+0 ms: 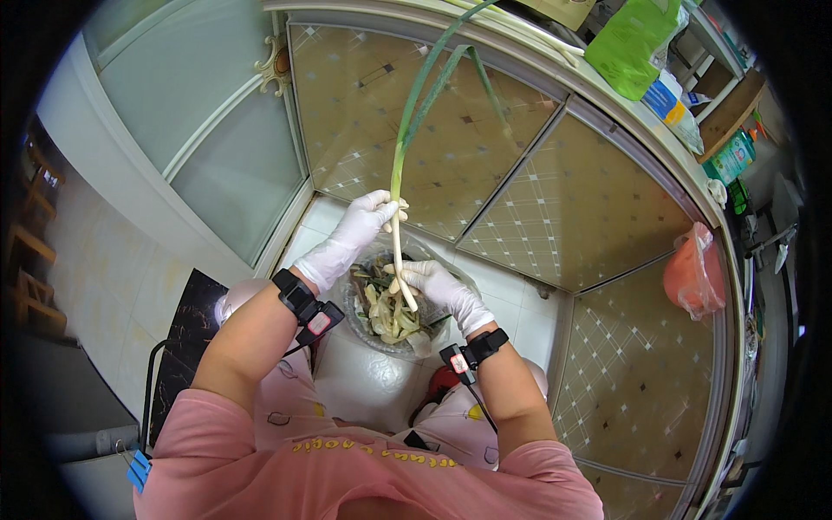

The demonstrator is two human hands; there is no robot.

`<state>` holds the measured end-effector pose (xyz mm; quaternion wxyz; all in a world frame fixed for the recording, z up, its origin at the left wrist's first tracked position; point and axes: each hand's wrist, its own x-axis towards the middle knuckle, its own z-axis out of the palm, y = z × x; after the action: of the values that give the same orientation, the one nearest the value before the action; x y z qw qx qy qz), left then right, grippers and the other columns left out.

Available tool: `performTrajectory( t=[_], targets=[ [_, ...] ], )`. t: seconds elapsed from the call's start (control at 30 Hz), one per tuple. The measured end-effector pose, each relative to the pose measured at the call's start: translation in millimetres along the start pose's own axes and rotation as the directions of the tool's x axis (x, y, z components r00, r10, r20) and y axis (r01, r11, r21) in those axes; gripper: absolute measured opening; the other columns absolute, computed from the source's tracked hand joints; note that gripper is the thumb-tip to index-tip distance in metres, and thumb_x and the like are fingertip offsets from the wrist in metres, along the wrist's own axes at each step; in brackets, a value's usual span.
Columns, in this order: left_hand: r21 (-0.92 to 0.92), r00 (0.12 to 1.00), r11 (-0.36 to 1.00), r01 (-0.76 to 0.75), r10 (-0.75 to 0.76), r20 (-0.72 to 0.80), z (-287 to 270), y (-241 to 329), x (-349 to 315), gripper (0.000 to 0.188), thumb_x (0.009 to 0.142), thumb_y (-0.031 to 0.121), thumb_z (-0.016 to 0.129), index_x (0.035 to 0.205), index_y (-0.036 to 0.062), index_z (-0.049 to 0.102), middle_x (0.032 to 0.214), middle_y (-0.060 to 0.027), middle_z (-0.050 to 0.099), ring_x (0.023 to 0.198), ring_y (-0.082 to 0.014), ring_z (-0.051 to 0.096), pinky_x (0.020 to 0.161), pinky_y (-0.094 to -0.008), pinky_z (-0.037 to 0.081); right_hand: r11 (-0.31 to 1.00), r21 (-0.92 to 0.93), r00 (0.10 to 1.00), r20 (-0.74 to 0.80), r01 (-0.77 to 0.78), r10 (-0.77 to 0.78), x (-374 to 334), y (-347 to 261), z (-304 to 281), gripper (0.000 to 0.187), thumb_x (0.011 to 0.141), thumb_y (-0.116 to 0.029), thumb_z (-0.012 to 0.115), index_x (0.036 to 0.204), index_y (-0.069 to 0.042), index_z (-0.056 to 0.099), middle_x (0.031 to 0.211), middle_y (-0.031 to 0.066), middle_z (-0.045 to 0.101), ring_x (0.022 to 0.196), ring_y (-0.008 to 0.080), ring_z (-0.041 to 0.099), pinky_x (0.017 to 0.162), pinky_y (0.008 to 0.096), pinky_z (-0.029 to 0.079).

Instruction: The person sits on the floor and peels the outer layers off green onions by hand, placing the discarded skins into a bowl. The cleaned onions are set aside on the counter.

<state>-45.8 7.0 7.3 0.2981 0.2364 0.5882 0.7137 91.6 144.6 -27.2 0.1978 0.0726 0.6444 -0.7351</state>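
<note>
A long green onion [397, 178] stands nearly upright in front of me, its green leaves bending over at the top and its white end pointing down. My left hand [368, 217], in a white glove, is closed around the stalk where green turns to white. Lower down, the gloved fingers of my right hand [426, 282] are closed on the white part near its end. Beneath both hands is a bin [381, 345] lined with a clear plastic bag, holding pale and green peeled onion scraps [390, 319].
Patterned cabinet doors [511, 195] rise ahead and to the right, under a counter carrying more onion stalks [537, 35] and a green bag [633, 48]. A red plastic bag [693, 273] hangs at the right. A glazed door [199, 113] stands at the left.
</note>
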Motion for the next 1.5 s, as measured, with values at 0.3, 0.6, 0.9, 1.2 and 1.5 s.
performTrajectory(
  t=[0.3, 0.6, 0.9, 1.2, 1.5],
  targets=[
    [0.099, 0.997, 0.993, 0.065, -0.068, 0.024, -1.2, 6.9, -4.6, 0.019, 0.089, 0.014, 0.053, 0.103, 0.0028, 0.058, 0.086, -0.0033, 0.063, 0.074, -0.0067, 0.056, 0.063, -0.0176, 0.045, 0.994, -0.095, 0.981, -0.180, 0.054, -0.071, 6.0, -0.7, 9.5, 0.024, 0.088, -0.018, 0.056, 0.105, -0.002, 0.062, 0.082, 0.0050, 0.065, 0.069, 0.0081, 0.056, 0.065, 0.0229, 0.047],
    [0.041, 0.998, 0.999, 0.021, -0.023, 0.060, -2.7, 9.9, -7.1, 0.023, 0.088, 0.011, 0.054, 0.110, 0.0044, 0.055, 0.088, -0.0023, 0.063, 0.070, -0.0055, 0.054, 0.062, -0.0168, 0.044, 0.995, -0.083, 0.992, -0.101, 0.062, -0.070, 0.0, -6.0, 10.1, 0.024, 0.090, -0.019, 0.053, 0.105, -0.003, 0.063, 0.080, 0.0030, 0.066, 0.064, 0.0066, 0.054, 0.060, 0.0222, 0.046],
    [0.066, 0.991, 0.995, 0.077, -0.084, 0.100, -2.4, 13.2, -12.2, 0.024, 0.088, 0.014, 0.055, 0.110, 0.0041, 0.056, 0.089, -0.0026, 0.062, 0.080, -0.0069, 0.057, 0.069, -0.0187, 0.045, 0.971, -0.234, 0.970, -0.217, 0.058, -0.110, -6.0, -14.8, 23.1, 0.025, 0.090, -0.021, 0.052, 0.102, -0.002, 0.063, 0.077, 0.0018, 0.065, 0.062, 0.0051, 0.053, 0.060, 0.0204, 0.044],
    [0.195, 0.984, 0.979, 0.066, -0.096, 0.150, -4.1, 9.6, -13.7, 0.023, 0.090, 0.017, 0.051, 0.108, 0.0037, 0.057, 0.092, -0.0037, 0.062, 0.081, -0.0090, 0.057, 0.074, -0.0225, 0.046, 0.974, -0.170, 0.980, -0.102, 0.150, -0.169, -3.6, -6.3, 16.1, 0.030, 0.094, -0.021, 0.042, 0.104, -0.001, 0.061, 0.076, 0.0040, 0.066, 0.056, 0.0070, 0.051, 0.054, 0.0205, 0.042],
    [0.122, 0.990, 0.992, 0.016, -0.033, 0.137, -0.2, 11.6, -16.3, 0.023, 0.088, 0.013, 0.052, 0.107, 0.0013, 0.058, 0.087, -0.0031, 0.063, 0.076, -0.0086, 0.055, 0.070, -0.0213, 0.044, 0.980, -0.162, 0.976, -0.161, 0.118, -0.144, -3.4, -8.8, 19.0, 0.028, 0.094, -0.018, 0.038, 0.098, 0.000, 0.060, 0.075, 0.0071, 0.066, 0.053, 0.0076, 0.051, 0.051, 0.0211, 0.043]
  ],
)
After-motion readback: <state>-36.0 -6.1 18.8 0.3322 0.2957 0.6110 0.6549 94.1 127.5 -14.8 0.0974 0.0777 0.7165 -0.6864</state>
